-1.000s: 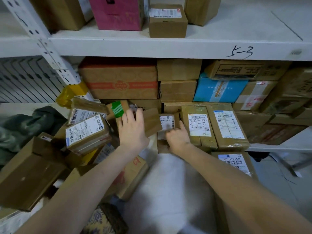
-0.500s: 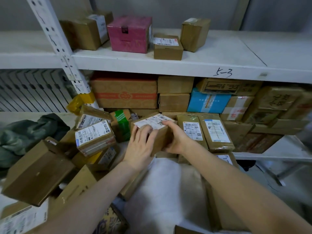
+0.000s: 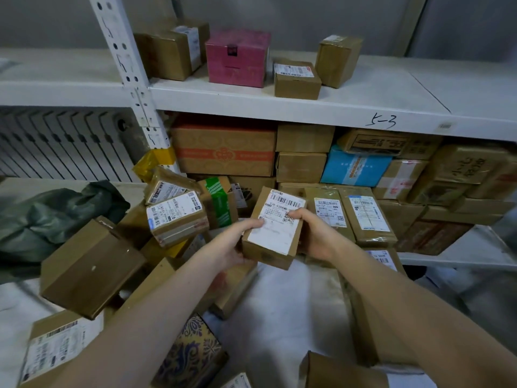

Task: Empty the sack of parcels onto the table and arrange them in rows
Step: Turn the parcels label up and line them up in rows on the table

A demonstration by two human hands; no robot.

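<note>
A small brown parcel (image 3: 272,233) with a white barcode label on top is lifted above the white table (image 3: 279,317). My left hand (image 3: 232,245) grips its left side, thumb on the label. My right hand (image 3: 316,233) grips its right side, fingers curled over the top edge. To the left lies a loose heap of brown parcels (image 3: 176,217), some tilted. Right of my hands, flat labelled parcels (image 3: 363,214) lie side by side in a row. A dark green sack (image 3: 50,219) lies crumpled at the far left.
A white metal shelf (image 3: 307,105) stands behind the table, with a pink box (image 3: 237,58) and brown boxes on top and stacked cartons below, including a blue one (image 3: 355,166). A patterned box (image 3: 190,354) and more cartons lie near the front edge.
Both hands took the labelled parcel from the heap and lifted it toward me, turning its label upward. The camera view tilted up, showing more of the upper shelf.
</note>
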